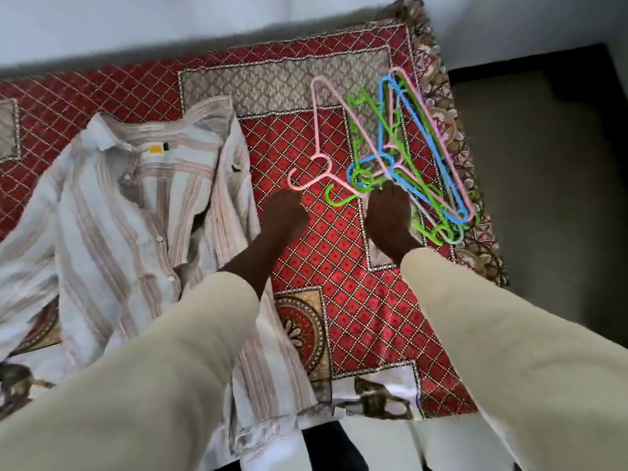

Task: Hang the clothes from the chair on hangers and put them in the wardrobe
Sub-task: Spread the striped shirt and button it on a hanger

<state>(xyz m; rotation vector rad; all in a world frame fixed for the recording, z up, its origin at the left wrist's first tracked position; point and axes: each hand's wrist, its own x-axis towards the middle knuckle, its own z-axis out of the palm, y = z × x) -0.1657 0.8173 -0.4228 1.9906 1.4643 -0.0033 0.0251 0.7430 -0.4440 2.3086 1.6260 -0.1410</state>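
Our cream sleeves [190, 351] fill the foreground. Left of our fingers, the striped shirt [136, 212] lies spread on the red bedspread [339, 266]. Our left hand [283, 212] reaches toward the pink hanger [317, 130]; our right hand [387, 212] touches the hanger pile [407, 147]. Whether the fingers curl, we cannot tell. Next, we judge, we free one hanger.

Striped shirt [136, 212] spread on red patterned bedcover [356, 294], both hands [283, 212] [387, 215] reaching at pile of coloured hangers [404, 147]
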